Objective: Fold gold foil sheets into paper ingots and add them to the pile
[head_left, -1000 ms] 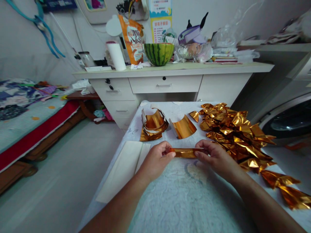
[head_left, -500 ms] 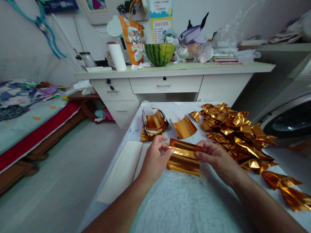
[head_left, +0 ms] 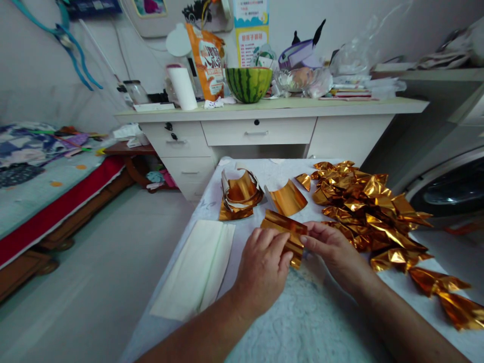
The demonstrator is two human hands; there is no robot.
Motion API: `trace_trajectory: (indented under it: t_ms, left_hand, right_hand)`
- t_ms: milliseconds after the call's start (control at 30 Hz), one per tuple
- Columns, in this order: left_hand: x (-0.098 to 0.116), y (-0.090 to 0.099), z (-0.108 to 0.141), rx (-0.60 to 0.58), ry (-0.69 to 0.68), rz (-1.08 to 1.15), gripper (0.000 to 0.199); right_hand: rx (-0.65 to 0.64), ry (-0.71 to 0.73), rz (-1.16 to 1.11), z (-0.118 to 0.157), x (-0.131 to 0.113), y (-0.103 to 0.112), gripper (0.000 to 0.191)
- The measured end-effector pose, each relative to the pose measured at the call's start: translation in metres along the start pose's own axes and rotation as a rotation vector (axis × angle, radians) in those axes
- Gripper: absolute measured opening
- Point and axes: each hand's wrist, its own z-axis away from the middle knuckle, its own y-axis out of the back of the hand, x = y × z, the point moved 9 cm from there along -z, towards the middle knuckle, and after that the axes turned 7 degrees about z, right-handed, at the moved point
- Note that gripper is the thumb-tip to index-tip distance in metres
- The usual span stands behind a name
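A curled gold foil sheet (head_left: 278,228) lies between my two hands over the table. My left hand (head_left: 264,264) is laid across its near left side, fingers bent over it and thumb at the lower edge. My right hand (head_left: 328,244) pinches the sheet's right end between thumb and fingers. Behind them, a curved gold piece (head_left: 288,198) and a coiled stack of gold foil strips (head_left: 241,191) rest on the cloth. White paper sheets (head_left: 198,267) lie left of my left hand. A heap of twisted gold foil pieces (head_left: 363,201) covers the right side.
The table (head_left: 264,327) has a pale cloth. Beyond it stands a white desk (head_left: 260,131) with a watermelon-patterned bowl (head_left: 248,84) and an orange pouch (head_left: 207,63). At left is a bed (head_left: 56,201); at right, a washing machine (head_left: 449,181).
My left hand has moved right and turned over the foil, leaving more of the white paper visible. The foil looks narrower and more curled. My right hand has barely shifted.
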Motion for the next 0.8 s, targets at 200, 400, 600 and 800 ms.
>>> trace_trajectory:
  t_ms: [200,400,600,800]
  left_hand:
    - [-0.004,0.007,-0.002,0.004,0.047,0.064,0.026]
    - [-0.011,0.013,-0.002,0.026,0.123,0.031,0.023]
    - [-0.018,0.015,-0.002,0.073,0.159,-0.001,0.01]
    - [-0.022,0.03,-0.003,0.153,0.151,-0.032,0.016]
  right_hand:
    - [-0.085,-0.023,0.057,0.006,-0.001,-0.007,0.022]
    - [-0.128,-0.05,0.184,0.01,-0.005,-0.017,0.029]
    - [-0.185,-0.052,0.2,0.013,-0.006,-0.025,0.032]
    - [0.025,0.02,0.274,0.002,-0.001,0.001,0.026]
